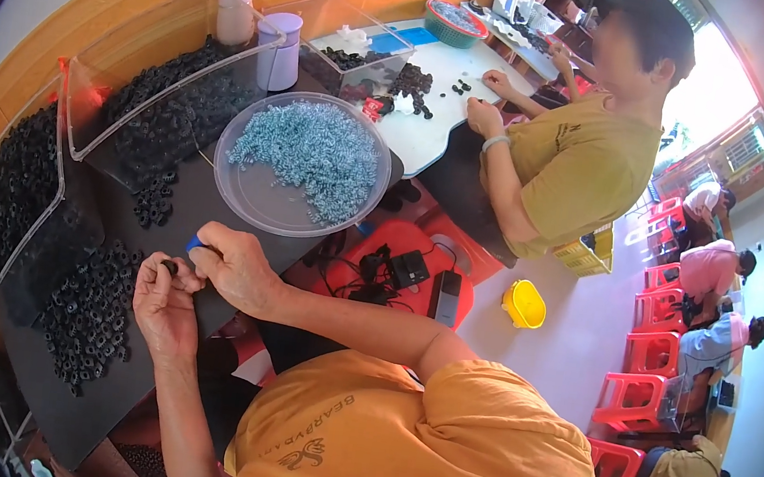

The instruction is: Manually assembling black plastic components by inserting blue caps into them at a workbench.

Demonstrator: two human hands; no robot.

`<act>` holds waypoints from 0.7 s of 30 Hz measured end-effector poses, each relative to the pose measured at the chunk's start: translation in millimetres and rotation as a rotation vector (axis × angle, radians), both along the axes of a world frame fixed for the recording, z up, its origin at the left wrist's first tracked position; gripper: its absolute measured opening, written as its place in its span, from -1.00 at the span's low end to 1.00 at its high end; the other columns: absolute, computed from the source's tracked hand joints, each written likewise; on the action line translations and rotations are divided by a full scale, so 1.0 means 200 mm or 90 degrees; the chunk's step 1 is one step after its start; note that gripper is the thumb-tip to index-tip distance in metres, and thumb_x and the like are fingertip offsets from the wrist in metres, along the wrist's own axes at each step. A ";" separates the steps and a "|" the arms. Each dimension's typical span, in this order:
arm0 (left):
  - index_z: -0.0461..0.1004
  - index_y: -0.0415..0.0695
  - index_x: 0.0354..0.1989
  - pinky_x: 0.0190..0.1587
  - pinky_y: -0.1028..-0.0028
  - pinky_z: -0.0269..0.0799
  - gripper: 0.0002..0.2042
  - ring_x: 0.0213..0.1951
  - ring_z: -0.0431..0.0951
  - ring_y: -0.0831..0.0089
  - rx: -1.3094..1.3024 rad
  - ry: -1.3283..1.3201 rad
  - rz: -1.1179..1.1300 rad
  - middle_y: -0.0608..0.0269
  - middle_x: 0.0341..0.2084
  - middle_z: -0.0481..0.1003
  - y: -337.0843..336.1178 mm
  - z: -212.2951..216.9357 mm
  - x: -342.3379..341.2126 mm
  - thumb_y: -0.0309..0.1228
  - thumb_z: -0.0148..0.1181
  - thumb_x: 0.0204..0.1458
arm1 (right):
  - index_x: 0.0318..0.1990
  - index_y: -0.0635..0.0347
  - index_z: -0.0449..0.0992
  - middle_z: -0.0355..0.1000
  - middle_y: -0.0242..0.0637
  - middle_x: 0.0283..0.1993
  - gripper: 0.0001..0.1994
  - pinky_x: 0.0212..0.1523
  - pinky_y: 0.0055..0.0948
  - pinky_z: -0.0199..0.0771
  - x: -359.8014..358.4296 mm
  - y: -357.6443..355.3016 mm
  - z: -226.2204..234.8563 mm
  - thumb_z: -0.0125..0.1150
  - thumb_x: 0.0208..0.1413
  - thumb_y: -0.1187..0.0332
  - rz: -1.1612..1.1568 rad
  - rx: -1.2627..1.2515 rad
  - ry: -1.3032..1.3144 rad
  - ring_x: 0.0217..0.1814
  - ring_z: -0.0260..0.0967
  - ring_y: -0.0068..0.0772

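My left hand (167,312) pinches a small round black part (170,266) between thumb and fingers. Close beside it, my right hand (237,270) is closed round a tool with a blue end (195,242); the rest of the tool is hidden. Both hands are over the dark table (82,426). Left of them lies a heap of small black ring-like parts (86,321), with a smaller cluster (154,201) above. Beyond my right hand stands a round clear plastic tub (235,204) holding many tiny light-blue pieces (315,159).
Clear-walled bins (82,121) full of black parts line the table's far side. A lilac bottle (278,54) stands behind the tub. A co-worker (583,158) handles parts at a white table (422,143). Right of me, a red stool (391,244) carries black adapters and cables.
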State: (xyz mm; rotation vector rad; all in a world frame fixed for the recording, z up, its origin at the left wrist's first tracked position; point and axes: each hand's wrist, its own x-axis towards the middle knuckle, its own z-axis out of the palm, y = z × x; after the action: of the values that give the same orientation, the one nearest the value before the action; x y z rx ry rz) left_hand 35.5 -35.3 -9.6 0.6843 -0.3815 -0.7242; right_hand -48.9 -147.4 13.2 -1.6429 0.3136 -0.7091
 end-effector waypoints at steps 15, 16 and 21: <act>0.41 -0.22 -0.20 -0.35 0.64 0.34 -0.84 -0.49 0.41 0.59 0.114 -0.069 0.107 0.35 -0.42 0.44 -0.02 0.03 -0.07 -0.49 0.16 0.05 | -0.35 0.28 0.36 0.29 -0.22 -0.47 -0.83 -0.42 -0.34 0.29 0.04 0.00 0.04 0.20 -0.14 0.60 -0.119 -0.300 -0.125 -0.39 0.27 -0.19; 0.41 -0.22 -0.20 -0.36 0.64 0.35 -0.84 -0.50 0.42 0.59 0.119 -0.059 0.127 0.35 -0.43 0.44 -0.03 0.04 -0.08 -0.49 0.16 0.05 | -0.36 0.28 0.36 0.29 -0.22 -0.47 -0.83 -0.42 -0.33 0.29 0.04 0.00 0.04 0.20 -0.14 0.61 -0.118 -0.295 -0.123 -0.39 0.27 -0.20; 0.41 -0.23 -0.20 -0.31 0.62 0.38 -0.84 -0.43 0.42 0.59 0.114 -0.008 0.149 0.34 -0.40 0.44 -0.02 0.04 -0.07 -0.52 0.16 0.05 | -0.37 0.29 0.37 0.29 -0.21 -0.47 -0.85 -0.41 -0.32 0.29 0.05 0.03 0.04 0.18 -0.14 0.60 -0.128 -0.299 -0.140 -0.41 0.27 -0.19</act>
State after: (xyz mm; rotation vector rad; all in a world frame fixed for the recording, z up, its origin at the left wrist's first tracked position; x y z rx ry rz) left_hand 22.3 -39.8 -2.5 0.8866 -0.2448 -0.5348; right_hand -38.6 -141.6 20.4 -1.9673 0.1599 -1.1737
